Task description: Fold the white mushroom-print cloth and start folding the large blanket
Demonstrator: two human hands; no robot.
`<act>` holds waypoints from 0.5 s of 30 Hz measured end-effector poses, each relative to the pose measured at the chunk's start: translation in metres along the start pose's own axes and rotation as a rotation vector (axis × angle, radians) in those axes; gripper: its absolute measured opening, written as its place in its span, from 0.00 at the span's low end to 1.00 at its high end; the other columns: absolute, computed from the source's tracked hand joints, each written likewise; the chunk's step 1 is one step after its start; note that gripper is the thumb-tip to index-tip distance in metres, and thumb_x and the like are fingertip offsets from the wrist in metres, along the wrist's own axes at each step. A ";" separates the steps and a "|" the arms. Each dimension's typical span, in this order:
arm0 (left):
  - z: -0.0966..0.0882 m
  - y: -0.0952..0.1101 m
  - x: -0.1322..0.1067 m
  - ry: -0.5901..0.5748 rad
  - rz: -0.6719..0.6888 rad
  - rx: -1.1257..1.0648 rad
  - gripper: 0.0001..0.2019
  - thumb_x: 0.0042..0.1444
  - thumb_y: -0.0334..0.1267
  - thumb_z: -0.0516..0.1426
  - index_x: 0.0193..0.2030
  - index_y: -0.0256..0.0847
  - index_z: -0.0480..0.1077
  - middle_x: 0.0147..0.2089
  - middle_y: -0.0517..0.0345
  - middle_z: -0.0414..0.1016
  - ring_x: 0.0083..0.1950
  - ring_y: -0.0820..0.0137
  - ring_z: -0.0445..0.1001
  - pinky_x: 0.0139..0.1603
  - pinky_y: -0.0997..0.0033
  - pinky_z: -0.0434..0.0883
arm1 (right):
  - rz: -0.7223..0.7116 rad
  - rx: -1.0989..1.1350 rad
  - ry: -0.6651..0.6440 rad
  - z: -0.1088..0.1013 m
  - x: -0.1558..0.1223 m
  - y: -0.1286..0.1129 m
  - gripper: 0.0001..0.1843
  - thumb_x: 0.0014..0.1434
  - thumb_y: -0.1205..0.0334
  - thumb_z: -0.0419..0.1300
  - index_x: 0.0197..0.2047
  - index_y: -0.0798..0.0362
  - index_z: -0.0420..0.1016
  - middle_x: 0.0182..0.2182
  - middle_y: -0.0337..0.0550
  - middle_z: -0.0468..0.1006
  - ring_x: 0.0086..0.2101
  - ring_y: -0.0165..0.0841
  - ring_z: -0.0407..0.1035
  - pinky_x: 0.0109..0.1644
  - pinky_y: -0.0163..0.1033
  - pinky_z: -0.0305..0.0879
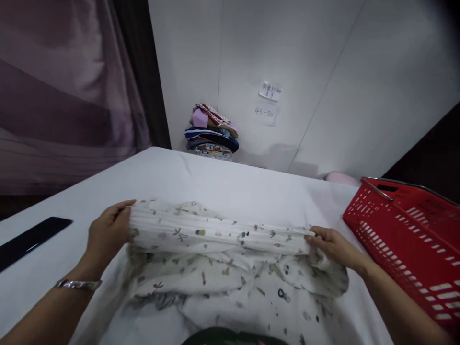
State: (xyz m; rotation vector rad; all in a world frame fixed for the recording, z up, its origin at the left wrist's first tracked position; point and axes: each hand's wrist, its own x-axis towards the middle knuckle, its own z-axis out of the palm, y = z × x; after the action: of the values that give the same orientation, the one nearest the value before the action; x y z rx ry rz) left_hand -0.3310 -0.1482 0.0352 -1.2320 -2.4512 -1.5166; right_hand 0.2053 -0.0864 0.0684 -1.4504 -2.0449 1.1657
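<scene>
A white cloth (pixel 223 278) with small printed figures in brown, green and dark tones lies bunched on the white table. Its far part is drawn out into a long band between my hands. My left hand (pixel 109 232), with a silver bangle at the wrist, is closed on the band's left end. At the right end, my right hand (pixel 332 244) pinches the band between thumb and fingers. Below the band the cloth spreads in loose folds. Whether it is a garment or a plain sheet of fabric I cannot tell.
A red plastic basket (pixel 406 239) stands on the right, close to my right forearm. On the left lies a dark flat phone-like object (pixel 34 239). A stack of folded clothes (pixel 212 132) rests against the wall at the back. Paper notes (pixel 268 103) hang on the wall.
</scene>
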 end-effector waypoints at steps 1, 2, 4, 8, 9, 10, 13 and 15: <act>0.001 -0.004 -0.004 -0.004 0.013 0.032 0.16 0.51 0.43 0.49 0.42 0.45 0.74 0.39 0.60 0.77 0.40 0.64 0.73 0.42 0.67 0.71 | 0.005 -0.008 -0.005 0.004 0.000 0.004 0.18 0.55 0.46 0.56 0.31 0.55 0.72 0.23 0.35 0.72 0.25 0.28 0.63 0.28 0.31 0.59; 0.002 -0.008 -0.009 -0.020 0.020 0.061 0.16 0.51 0.43 0.49 0.42 0.44 0.73 0.42 0.58 0.76 0.44 0.62 0.73 0.47 0.65 0.69 | 0.012 -0.028 -0.006 0.008 0.000 0.008 0.18 0.56 0.46 0.56 0.30 0.54 0.72 0.23 0.35 0.72 0.24 0.28 0.62 0.27 0.31 0.58; 0.007 -0.018 -0.019 -0.079 0.038 0.113 0.16 0.52 0.42 0.47 0.42 0.42 0.72 0.45 0.54 0.74 0.49 0.60 0.71 0.53 0.61 0.66 | 0.023 -0.095 0.004 0.017 0.000 0.017 0.18 0.57 0.47 0.54 0.28 0.53 0.70 0.21 0.34 0.69 0.23 0.28 0.61 0.26 0.31 0.56; 0.015 -0.038 -0.042 -0.085 0.024 0.172 0.17 0.54 0.41 0.46 0.44 0.39 0.70 0.45 0.49 0.72 0.51 0.57 0.69 0.55 0.59 0.65 | -0.011 -0.295 0.135 0.040 -0.006 0.032 0.16 0.59 0.48 0.52 0.29 0.51 0.70 0.20 0.35 0.69 0.24 0.31 0.63 0.28 0.33 0.56; 0.014 -0.039 -0.047 -0.042 0.006 0.167 0.16 0.55 0.41 0.46 0.45 0.40 0.70 0.46 0.50 0.71 0.51 0.58 0.69 0.55 0.59 0.65 | -0.019 -0.337 0.195 0.045 -0.009 0.035 0.16 0.60 0.48 0.51 0.31 0.50 0.71 0.21 0.36 0.71 0.24 0.32 0.64 0.29 0.34 0.57; 0.013 -0.039 -0.051 0.005 -0.014 0.158 0.16 0.55 0.41 0.46 0.45 0.41 0.69 0.46 0.51 0.71 0.51 0.59 0.69 0.55 0.59 0.65 | -0.024 -0.368 0.251 0.050 -0.012 0.038 0.15 0.60 0.48 0.51 0.34 0.49 0.72 0.22 0.37 0.73 0.25 0.33 0.66 0.30 0.34 0.58; 0.003 -0.030 -0.058 0.068 -0.086 0.117 0.15 0.55 0.41 0.48 0.46 0.45 0.69 0.46 0.56 0.72 0.49 0.61 0.69 0.54 0.61 0.66 | -0.052 -0.413 0.367 0.061 -0.024 0.048 0.15 0.59 0.48 0.52 0.38 0.49 0.73 0.26 0.39 0.77 0.28 0.34 0.70 0.32 0.35 0.62; -0.004 -0.021 -0.060 0.094 -0.153 0.073 0.15 0.54 0.41 0.49 0.46 0.45 0.70 0.42 0.58 0.72 0.45 0.63 0.70 0.51 0.62 0.67 | -0.108 -0.440 0.436 0.064 -0.031 0.056 0.15 0.59 0.49 0.52 0.38 0.49 0.73 0.27 0.40 0.78 0.27 0.34 0.71 0.32 0.35 0.63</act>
State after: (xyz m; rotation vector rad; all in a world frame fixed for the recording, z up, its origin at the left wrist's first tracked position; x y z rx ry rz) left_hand -0.3040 -0.1929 -0.0015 -0.9595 -2.5658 -1.4658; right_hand 0.2056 -0.1334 -0.0091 -1.5861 -2.0958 0.3173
